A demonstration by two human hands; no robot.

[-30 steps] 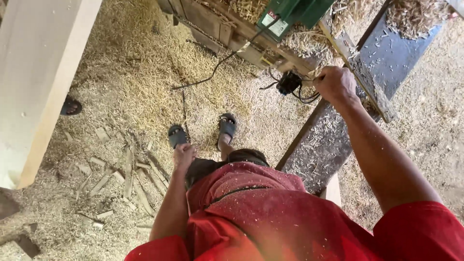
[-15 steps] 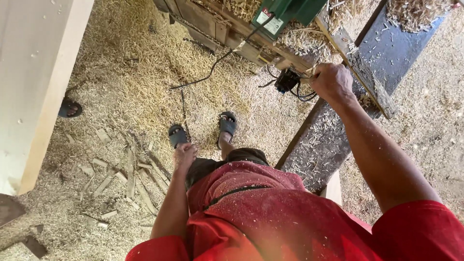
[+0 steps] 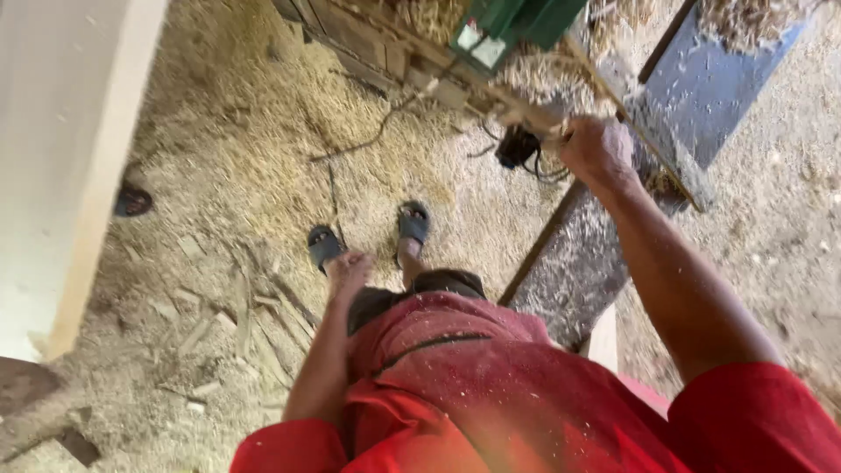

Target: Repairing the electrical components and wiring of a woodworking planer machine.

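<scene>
My right hand (image 3: 598,151) reaches forward and is closed on the end of a thin wooden strip (image 3: 653,162). The strip runs along the edge of a dark metal machine bed (image 3: 701,88) covered in shavings. A black plug with cables (image 3: 517,147) hangs just left of that hand, below a green machine housing (image 3: 517,22). My left hand (image 3: 349,270) hangs at my side by my thigh, fingers curled, holding nothing. Below it are my two dark sandals (image 3: 413,221) on the sawdust floor.
A wide pale wooden beam (image 3: 70,158) fills the left side. Someone else's dark shoe (image 3: 131,201) shows beside it. Wood offcuts (image 3: 245,324) lie scattered in thick sawdust, and a cable (image 3: 377,131) trails across the floor. A second dark plate (image 3: 569,271) slopes down at my right.
My right hand stays on the strip at the machine edge and my left hand stays by my thigh. Only the view has shifted slightly.
</scene>
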